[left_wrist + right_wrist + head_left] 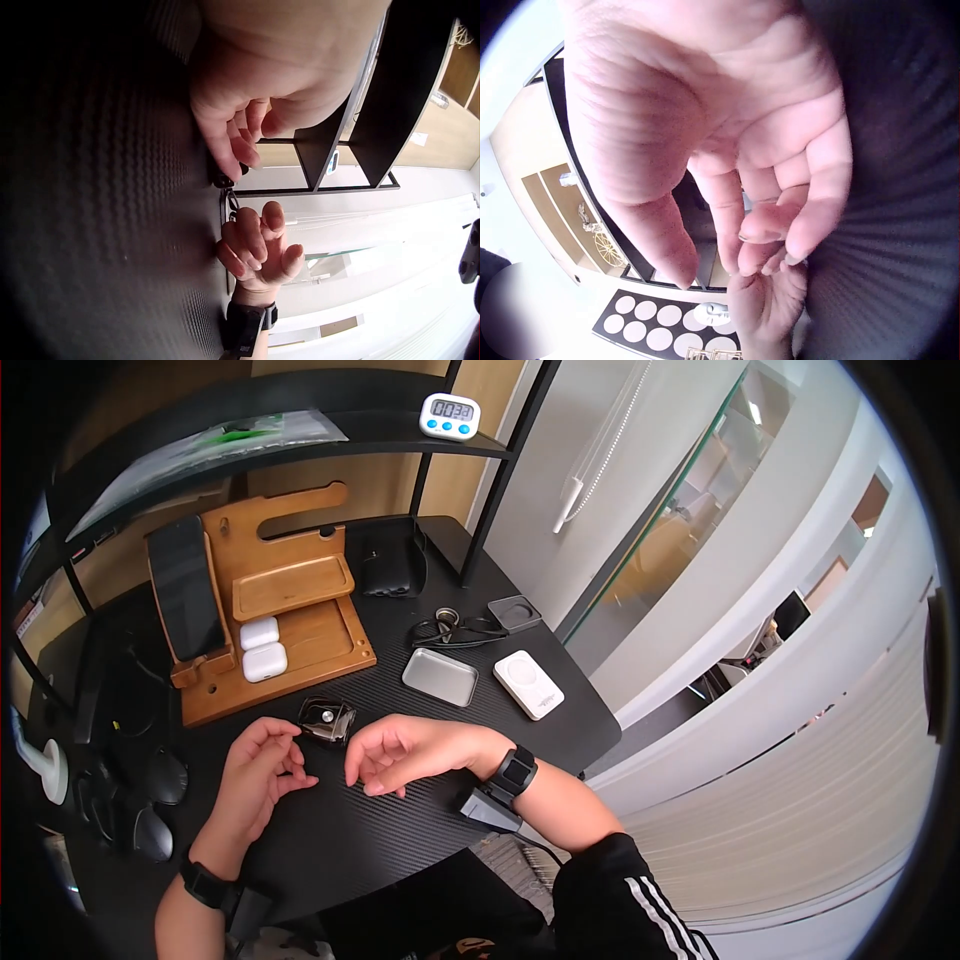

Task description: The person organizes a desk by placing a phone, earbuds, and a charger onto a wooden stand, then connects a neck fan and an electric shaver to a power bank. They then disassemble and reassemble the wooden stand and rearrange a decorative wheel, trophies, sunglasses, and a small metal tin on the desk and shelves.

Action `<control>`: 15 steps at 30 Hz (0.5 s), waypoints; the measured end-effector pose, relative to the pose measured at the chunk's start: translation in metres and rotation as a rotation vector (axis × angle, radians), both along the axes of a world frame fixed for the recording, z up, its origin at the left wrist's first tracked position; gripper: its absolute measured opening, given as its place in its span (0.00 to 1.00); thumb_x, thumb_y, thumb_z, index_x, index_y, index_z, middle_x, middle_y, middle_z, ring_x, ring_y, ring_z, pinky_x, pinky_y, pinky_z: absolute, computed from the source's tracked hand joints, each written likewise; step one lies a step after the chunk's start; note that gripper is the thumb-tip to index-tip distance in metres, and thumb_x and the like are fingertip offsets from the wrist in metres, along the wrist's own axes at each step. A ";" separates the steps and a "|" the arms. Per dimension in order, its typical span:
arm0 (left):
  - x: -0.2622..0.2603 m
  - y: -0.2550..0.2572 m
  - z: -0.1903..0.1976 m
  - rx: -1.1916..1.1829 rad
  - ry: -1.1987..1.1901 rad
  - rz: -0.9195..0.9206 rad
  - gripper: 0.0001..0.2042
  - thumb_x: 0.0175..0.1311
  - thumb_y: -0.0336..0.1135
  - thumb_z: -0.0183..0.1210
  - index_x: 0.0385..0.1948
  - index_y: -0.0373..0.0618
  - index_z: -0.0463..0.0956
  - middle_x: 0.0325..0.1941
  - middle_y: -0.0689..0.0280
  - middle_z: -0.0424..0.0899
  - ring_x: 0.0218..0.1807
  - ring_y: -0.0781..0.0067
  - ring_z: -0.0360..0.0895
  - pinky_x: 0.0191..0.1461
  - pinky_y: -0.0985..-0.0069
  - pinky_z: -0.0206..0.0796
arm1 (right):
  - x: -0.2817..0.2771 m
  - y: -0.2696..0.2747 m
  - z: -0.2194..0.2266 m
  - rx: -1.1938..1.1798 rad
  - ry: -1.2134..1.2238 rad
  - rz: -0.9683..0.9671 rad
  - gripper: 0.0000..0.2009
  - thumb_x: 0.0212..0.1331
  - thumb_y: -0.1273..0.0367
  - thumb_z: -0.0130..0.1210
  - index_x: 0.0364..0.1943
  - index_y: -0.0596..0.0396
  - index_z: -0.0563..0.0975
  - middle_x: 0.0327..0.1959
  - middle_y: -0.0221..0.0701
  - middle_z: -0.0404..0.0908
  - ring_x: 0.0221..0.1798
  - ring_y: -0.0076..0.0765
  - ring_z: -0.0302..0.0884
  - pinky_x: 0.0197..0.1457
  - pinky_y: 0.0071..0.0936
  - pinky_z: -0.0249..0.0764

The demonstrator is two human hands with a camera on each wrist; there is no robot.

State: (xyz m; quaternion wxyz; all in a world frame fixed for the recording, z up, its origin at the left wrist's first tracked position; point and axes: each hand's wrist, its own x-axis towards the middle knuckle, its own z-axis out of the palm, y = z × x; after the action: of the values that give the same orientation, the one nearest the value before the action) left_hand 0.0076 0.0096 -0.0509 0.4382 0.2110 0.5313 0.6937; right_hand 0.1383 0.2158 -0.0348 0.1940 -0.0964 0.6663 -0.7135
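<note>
Though within desk [385,830] edges, 2 hands [258,778] [415,752] apart

You have room over the black desk [365,830] on the near side of the dark shiny item [327,721], but beyond it the wooden stand [225,702] rises at left, and the metal tray [440,678] and white block [529,685] lie to the right.
</note>
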 end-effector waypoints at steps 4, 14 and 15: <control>0.000 0.000 0.001 -0.005 0.008 0.001 0.06 0.68 0.31 0.46 0.41 0.43 0.70 0.29 0.68 0.73 0.30 0.81 0.74 0.40 0.71 0.76 | 0.003 0.001 -0.001 -0.030 0.040 -0.017 0.12 0.56 0.69 0.59 0.42 0.58 0.75 0.29 0.24 0.76 0.30 0.15 0.72 0.29 0.13 0.70; -0.005 -0.001 -0.007 0.041 -0.015 -0.065 0.07 0.66 0.30 0.49 0.43 0.43 0.71 0.31 0.67 0.75 0.31 0.79 0.75 0.43 0.69 0.76 | 0.006 -0.001 0.008 -0.074 -0.010 -0.061 0.13 0.55 0.69 0.59 0.44 0.57 0.75 0.30 0.22 0.74 0.32 0.14 0.71 0.32 0.13 0.70; -0.004 0.000 -0.006 0.039 -0.026 -0.065 0.07 0.66 0.29 0.49 0.43 0.42 0.71 0.31 0.66 0.75 0.32 0.79 0.75 0.43 0.69 0.77 | 0.007 -0.002 0.010 -0.074 -0.033 -0.090 0.14 0.53 0.69 0.60 0.43 0.59 0.75 0.30 0.25 0.74 0.32 0.17 0.71 0.33 0.16 0.70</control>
State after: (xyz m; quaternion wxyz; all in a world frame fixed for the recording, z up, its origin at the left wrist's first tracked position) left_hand 0.0031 0.0092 -0.0570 0.4632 0.2277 0.5049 0.6919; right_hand 0.1456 0.2140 -0.0250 0.1689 -0.0615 0.6397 -0.7473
